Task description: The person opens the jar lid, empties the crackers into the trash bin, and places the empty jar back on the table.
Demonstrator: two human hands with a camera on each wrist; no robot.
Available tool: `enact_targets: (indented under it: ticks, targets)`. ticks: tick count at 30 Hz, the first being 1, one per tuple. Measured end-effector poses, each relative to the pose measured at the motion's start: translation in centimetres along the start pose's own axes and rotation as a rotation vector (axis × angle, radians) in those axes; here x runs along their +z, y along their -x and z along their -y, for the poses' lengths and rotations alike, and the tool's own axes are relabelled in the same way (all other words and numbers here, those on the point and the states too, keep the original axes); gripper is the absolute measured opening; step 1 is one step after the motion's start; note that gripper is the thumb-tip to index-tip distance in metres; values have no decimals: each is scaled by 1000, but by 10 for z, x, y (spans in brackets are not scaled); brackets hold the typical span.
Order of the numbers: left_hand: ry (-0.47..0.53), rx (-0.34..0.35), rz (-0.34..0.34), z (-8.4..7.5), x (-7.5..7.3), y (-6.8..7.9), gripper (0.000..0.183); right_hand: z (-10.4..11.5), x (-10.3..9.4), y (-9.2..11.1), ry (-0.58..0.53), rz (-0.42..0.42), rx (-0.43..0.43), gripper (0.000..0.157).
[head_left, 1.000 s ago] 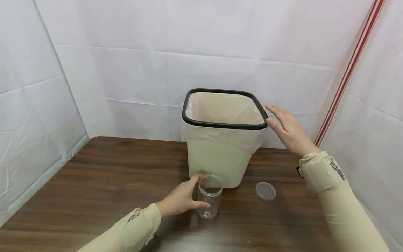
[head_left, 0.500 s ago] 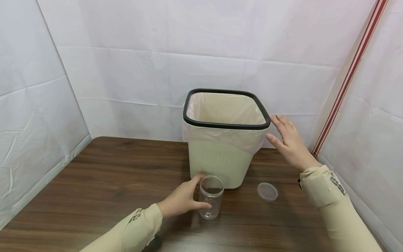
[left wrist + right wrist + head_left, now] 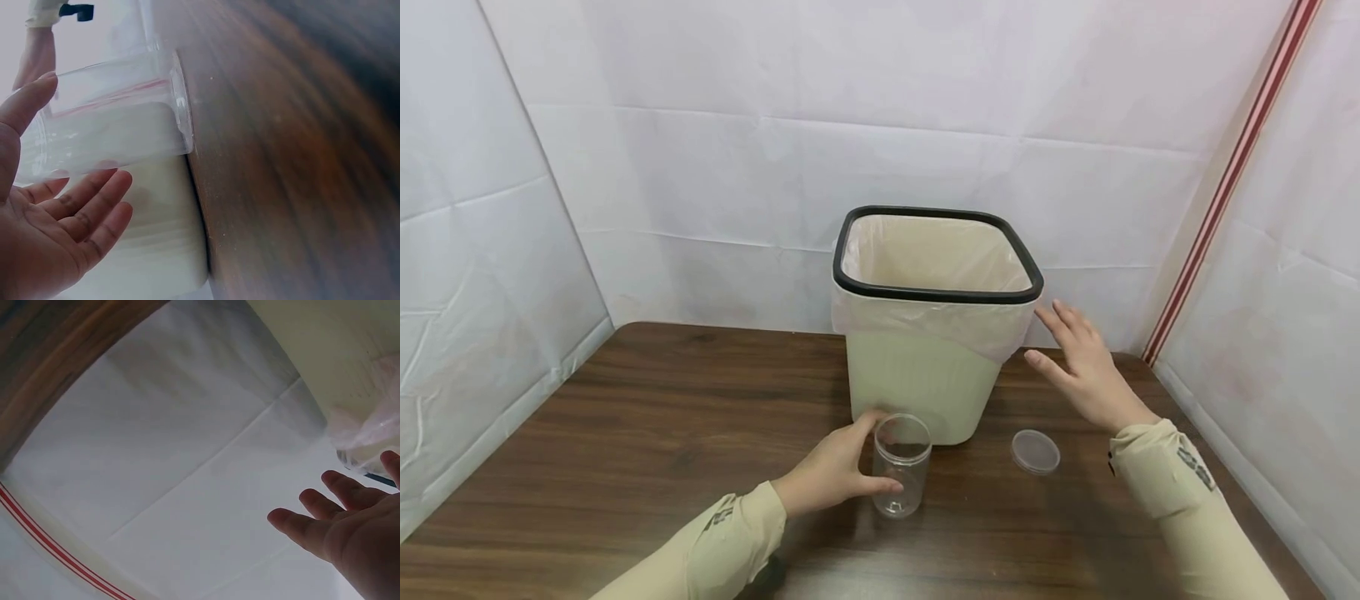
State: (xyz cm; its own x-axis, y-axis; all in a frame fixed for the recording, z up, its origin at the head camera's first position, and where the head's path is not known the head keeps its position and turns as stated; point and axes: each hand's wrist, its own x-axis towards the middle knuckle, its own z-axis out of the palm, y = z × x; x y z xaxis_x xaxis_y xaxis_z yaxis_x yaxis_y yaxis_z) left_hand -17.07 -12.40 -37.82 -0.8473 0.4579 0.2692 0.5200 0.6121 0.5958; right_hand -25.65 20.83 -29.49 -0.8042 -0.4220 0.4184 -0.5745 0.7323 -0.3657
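Note:
A clear plastic jar (image 3: 910,471) without its lid stands upright on the table in front of the bin. My left hand (image 3: 831,471) holds it from the left, with the thumb on the near side and the fingers round the far side. The left wrist view shows this jar (image 3: 125,119) between thumb and fingertips, its base on the wood. Beside the bin's right side, my right hand (image 3: 1090,375) is raised with fingers spread and nothing in it. A round clear lid (image 3: 1036,452) lies flat on the table below that hand.
A pale green bin (image 3: 917,367) with a black rim and a pinkish liner bag stands on the dark wooden table (image 3: 700,417). White sheets (image 3: 737,183) hang behind and at both sides. A red-striped edge (image 3: 1232,175) runs down the right corner.
My right hand has come down along the bin's right side, from rim height to below it. The left hand and the jar have stayed in place.

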Motion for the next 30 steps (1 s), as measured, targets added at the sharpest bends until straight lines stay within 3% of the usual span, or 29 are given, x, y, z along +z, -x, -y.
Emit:
enact_targets:
  ticks: [17, 30]
  targets:
    - [-104, 16, -39, -3, -3, 4, 76, -15, 43, 31, 87, 49, 98, 69]
    - [-43, 26, -41, 7, -13, 9, 79, -20, 65, 43, 116, 86, 121, 71]
